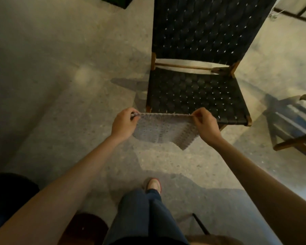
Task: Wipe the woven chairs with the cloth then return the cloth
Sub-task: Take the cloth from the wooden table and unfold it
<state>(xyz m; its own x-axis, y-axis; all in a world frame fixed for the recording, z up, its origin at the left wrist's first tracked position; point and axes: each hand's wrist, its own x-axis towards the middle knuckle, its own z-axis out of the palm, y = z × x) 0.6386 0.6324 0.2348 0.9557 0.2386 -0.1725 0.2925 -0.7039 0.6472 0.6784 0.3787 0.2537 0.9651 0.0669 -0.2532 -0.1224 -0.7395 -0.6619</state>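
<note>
A grey textured cloth (pixel 163 129) hangs stretched between my two hands, just in front of the near edge of a black woven chair (pixel 194 92). My left hand (pixel 124 123) pinches the cloth's upper left corner. The upper right corner is pinched by my right hand (pixel 206 123). The chair has a wooden frame, a woven seat and a tall woven back (pixel 207 29). The cloth is in the air and its top edge overlaps the seat's front edge in view; whether they touch I cannot tell.
A second wooden chair frame (pixel 297 137) stands at the right edge. The floor (pixel 60 85) is speckled concrete. My legs and one shoe (pixel 153 185) are below the cloth. A dark round object (pixel 85 228) and a thin black rod (pixel 200 224) lie near my feet.
</note>
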